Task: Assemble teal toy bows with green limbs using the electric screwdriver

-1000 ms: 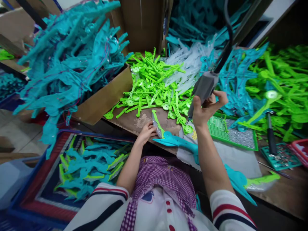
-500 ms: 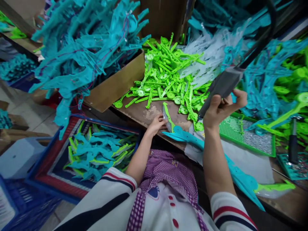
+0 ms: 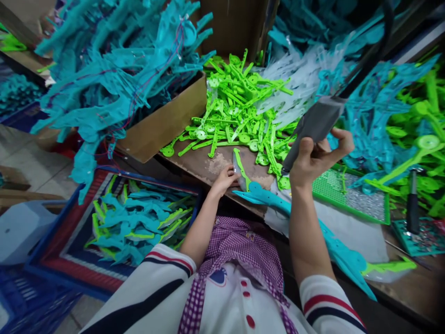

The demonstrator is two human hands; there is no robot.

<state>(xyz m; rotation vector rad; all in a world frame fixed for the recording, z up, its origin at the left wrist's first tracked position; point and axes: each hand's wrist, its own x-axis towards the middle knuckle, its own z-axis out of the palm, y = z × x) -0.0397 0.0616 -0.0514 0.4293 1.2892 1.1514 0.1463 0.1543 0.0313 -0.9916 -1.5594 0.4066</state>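
Observation:
My right hand (image 3: 311, 160) is wrapped round a grey electric screwdriver (image 3: 314, 123), its tip pointing down and left over green plastic parts. A black cable runs up from its upper end. My left hand (image 3: 224, 180) is closed at the edge of a clear and green plastic arm (image 3: 240, 168), pinching it near the bench edge. That arm joins one end of a long turquoise plastic body (image 3: 267, 197), which lies along the bench and passes behind my right forearm. At its other end sits a second green and clear arm (image 3: 389, 268).
Loose green parts (image 3: 239, 111) and clear parts (image 3: 299, 79) are heaped behind. A carton (image 3: 167, 116) overflows with wired turquoise bodies. Right stand a green tray (image 3: 368, 202) of small metal pieces and a black-handled hammer (image 3: 413, 208). A lined crate (image 3: 69, 241) of assembled pieces is at lower left.
The whole view has shifted slightly, so most things appear a little further left. Both hands keep nearly the same pose, the screwdriver still held above the green parts.

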